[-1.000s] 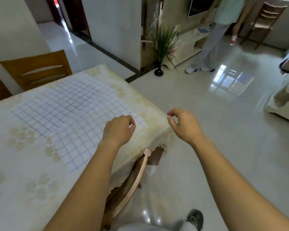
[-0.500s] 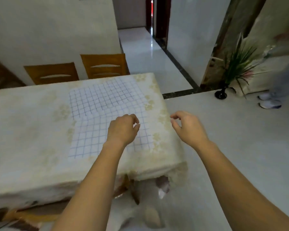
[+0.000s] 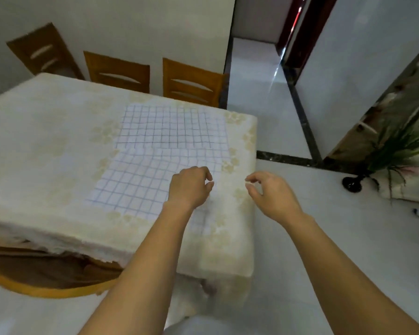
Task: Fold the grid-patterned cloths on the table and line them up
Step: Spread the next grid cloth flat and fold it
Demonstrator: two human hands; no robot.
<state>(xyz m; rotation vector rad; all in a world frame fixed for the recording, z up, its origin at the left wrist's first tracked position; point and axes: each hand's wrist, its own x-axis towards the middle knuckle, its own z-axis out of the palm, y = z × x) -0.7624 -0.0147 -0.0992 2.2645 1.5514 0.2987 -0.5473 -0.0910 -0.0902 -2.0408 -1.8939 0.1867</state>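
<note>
Head view, one frame, some blur. Table (image 3: 46,146) fills the left and centre, covered with a cream tablecloth (image 3: 237,238) printed with pale gold flowers; the cloth hangs over the near edge and the right-hand corner. Two grid-patterned cloths lie flat on it, right of centre: the far cloth (image 3: 174,126) squared to the back edge, the near cloth (image 3: 131,182) turned slightly. The two meet along a rumpled line; cannot tell if one overlaps the other. Left hand (image 3: 189,188) sits over the right part of the near cloth, fingers curled under, thumb tip close to forefinger; cannot tell whether it pinches fabric or only hovers. Right hand (image 3: 273,194) is just beside it, over the table's right edge, fingers curled in, forefinger and thumb tips nearly meeting, nothing seen between them. Both forearms are bare, entering from the bottom of the frame. Three wooden chairs (image 3: 117,71) stand along the far side, upper left, against a plain white wall (image 3: 131,25). A curved wooden chair back (image 3: 46,288) shows under the table's near edge, lower left. Glossy white floor (image 3: 324,238) on the right, crossed by a dark strip (image 3: 286,158). Dark red door frame (image 3: 298,32) at upper right. Green plant (image 3: 402,143) in a black vase (image 3: 352,184) at the right edge.
</note>
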